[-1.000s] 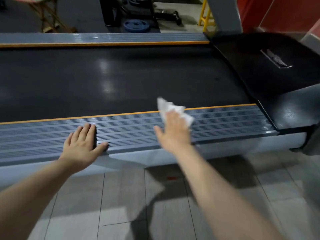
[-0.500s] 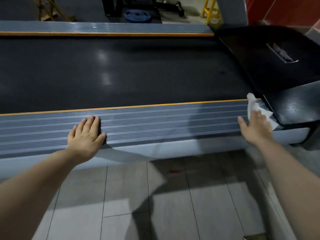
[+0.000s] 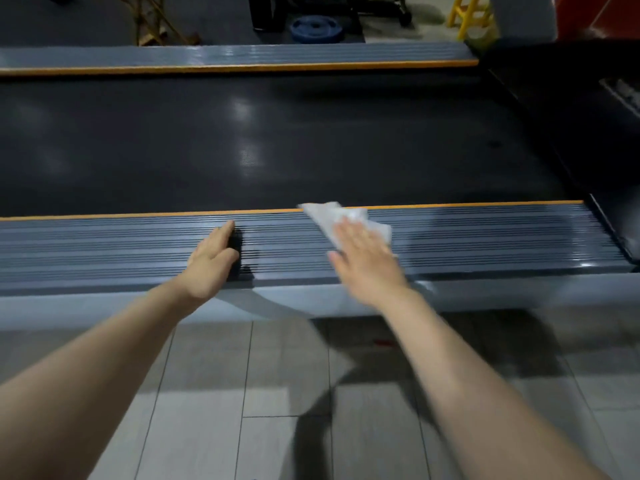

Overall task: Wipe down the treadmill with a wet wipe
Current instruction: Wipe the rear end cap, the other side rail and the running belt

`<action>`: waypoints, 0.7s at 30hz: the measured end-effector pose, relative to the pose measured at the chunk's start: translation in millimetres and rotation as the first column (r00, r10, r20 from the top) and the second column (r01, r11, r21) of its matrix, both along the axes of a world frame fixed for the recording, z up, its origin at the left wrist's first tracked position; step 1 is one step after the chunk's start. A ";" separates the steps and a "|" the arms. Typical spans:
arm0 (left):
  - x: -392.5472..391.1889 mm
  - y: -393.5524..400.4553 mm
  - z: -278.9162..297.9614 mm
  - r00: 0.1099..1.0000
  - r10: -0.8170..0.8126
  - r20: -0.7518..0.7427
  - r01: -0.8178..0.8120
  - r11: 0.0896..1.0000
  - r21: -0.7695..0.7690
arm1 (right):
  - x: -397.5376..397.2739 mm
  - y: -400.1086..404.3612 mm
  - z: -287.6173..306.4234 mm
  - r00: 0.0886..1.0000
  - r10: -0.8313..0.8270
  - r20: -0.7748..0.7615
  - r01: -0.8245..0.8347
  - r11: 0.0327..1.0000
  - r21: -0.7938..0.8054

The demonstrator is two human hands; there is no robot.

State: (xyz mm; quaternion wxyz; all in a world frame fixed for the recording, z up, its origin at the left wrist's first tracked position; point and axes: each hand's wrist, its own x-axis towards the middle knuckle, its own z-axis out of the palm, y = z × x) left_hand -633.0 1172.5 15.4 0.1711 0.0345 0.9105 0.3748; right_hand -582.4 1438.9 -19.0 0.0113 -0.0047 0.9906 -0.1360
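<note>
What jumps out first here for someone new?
The white wet wipe under the flat right hand, pressed on the near ribbed side rail of the treadmill. The left hand rests on the same rail to its left. Behind them, the wide dark belt fills the middle.

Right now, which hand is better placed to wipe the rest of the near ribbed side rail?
Right. The right hand already presses the wet wipe flat on the near side rail. The left hand only rests on the rail, holding nothing.
</note>
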 end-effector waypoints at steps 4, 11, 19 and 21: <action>-4.1 -29.9 -4.9 0.985 -0.141 -0.095 0.137 0.989 -0.047 | 52.1 97.7 8.8 0.898 -0.437 0.044 0.434 0.899 0.063; -19.4 -99.8 -38.4 0.921 0.060 -0.384 -0.247 0.853 -0.459 | -20.8 -137.8 0.6 0.995 -0.089 -0.045 0.091 0.995 0.043; -14.7 -97.6 -40.0 0.876 0.086 -0.475 -0.292 0.878 -0.380 | -18.4 -145.1 9.5 0.992 0.125 -0.013 -0.125 0.992 -0.001; -12.3 -94.8 -41.7 0.858 0.089 -0.506 -0.301 0.886 -0.354 | -5.3 -70.9 8.9 0.992 -0.111 -0.055 0.112 0.993 0.028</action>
